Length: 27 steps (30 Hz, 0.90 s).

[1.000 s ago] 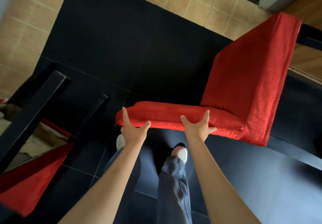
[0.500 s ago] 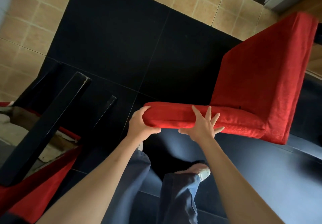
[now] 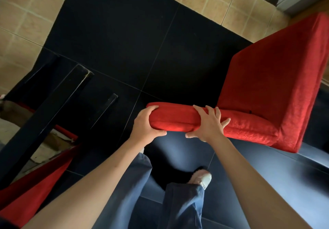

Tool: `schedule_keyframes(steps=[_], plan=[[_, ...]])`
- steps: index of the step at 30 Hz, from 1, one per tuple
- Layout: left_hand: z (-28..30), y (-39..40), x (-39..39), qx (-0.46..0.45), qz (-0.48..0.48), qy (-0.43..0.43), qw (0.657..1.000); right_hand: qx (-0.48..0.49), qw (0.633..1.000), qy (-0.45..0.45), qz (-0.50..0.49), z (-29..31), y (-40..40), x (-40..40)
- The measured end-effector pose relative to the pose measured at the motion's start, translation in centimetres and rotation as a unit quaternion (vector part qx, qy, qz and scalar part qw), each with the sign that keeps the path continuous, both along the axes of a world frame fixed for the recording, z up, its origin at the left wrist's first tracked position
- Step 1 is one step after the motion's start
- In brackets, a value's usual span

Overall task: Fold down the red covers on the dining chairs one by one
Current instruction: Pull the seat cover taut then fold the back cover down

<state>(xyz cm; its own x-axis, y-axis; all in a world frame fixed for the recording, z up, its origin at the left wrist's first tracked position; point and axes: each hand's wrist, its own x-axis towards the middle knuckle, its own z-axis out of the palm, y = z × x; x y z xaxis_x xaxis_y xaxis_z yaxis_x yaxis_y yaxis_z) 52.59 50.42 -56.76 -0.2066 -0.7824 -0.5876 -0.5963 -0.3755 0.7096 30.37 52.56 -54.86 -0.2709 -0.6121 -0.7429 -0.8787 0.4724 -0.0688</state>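
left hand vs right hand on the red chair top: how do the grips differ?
The left hand curls round the end of the red cover, fingers over the top, thumb underneath. The right hand lies further in, fingers spread and fairly straight across the fabric, thumb at the lower edge. Both rest on the same padded top edge.

Chair (image 3: 270, 93) right, second chair (image 3: 41, 114) left, both hands on its top edge
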Motion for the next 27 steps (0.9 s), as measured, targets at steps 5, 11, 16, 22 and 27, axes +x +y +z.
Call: schedule_keyframes(steps=[5, 11, 16, 22, 27], plan=[[-0.5, -0.1, 0.5, -0.026, -0.046, -0.009, 0.999, -0.023, 0.998, 0.012, 0.063, -0.7, 0.2, -0.6], [-0.9, -0.2, 0.4, -0.046, -0.049, -0.033, 0.997, -0.060, 0.994, 0.003, 0.091, -1.3, 0.8, -1.3], [-0.8, -0.2, 0.3, -0.055, -0.041, -0.035, 0.997, -0.078, 0.986, 0.012, 0.149, -1.5, 0.8, -2.2], [-0.6, -0.4, 0.3, -0.058, -0.052, -0.048, 0.996, -0.115, 0.985, -0.001, 0.131, -1.6, 1.0, -2.4], [-0.3, -0.7, 0.6, -0.058, -0.082, -0.061, 0.993, -0.104, 0.981, -0.002, 0.162, -1.7, 1.0, -2.9]])
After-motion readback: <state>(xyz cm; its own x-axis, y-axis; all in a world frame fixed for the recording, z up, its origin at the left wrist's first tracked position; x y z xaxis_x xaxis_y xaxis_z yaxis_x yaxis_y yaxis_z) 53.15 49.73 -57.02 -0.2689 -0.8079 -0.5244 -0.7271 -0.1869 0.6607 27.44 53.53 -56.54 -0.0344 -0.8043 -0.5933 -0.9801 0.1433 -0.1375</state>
